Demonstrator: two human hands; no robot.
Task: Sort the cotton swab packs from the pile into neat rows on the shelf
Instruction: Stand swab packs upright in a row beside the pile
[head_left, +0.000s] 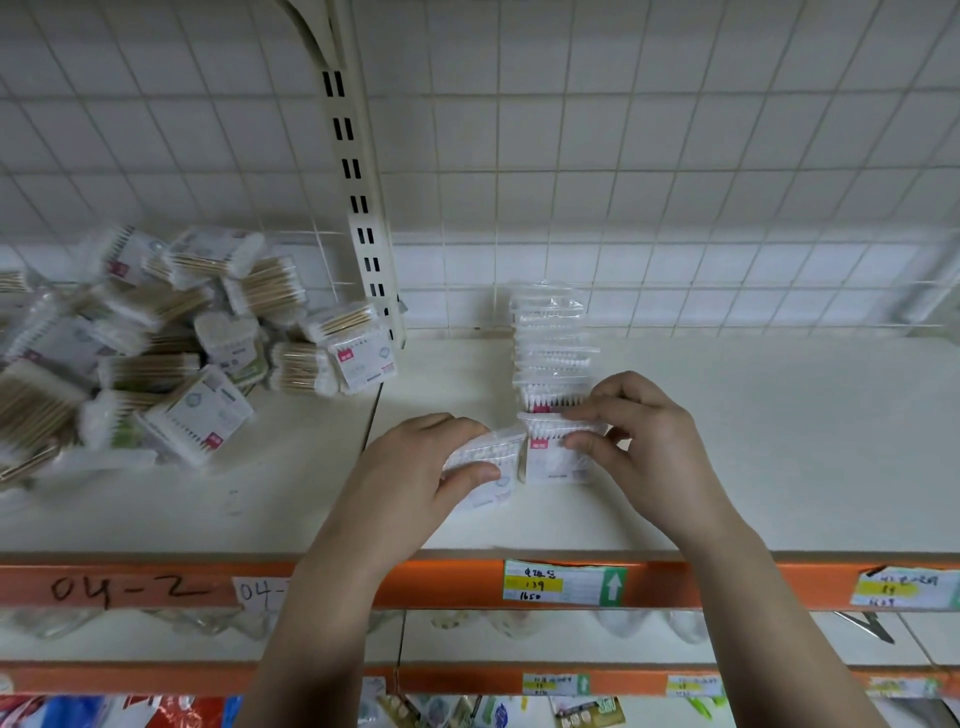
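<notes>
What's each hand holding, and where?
Left hand grips a loose swab pack by its left end. Right hand pinches the row's front pack at its top right edge.

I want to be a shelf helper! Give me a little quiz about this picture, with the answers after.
1. True or false: the loose pile of packs lies to the left of the tidy row.
2. What does the left hand grip? A) a swab pack B) a bottle C) nothing
3. Fill in: the right hand pinches the front pack at the near end of the row, and the shelf edge below is coloured ____.

Key: 1 true; 2 A, the swab pack; 3 orange.
</notes>
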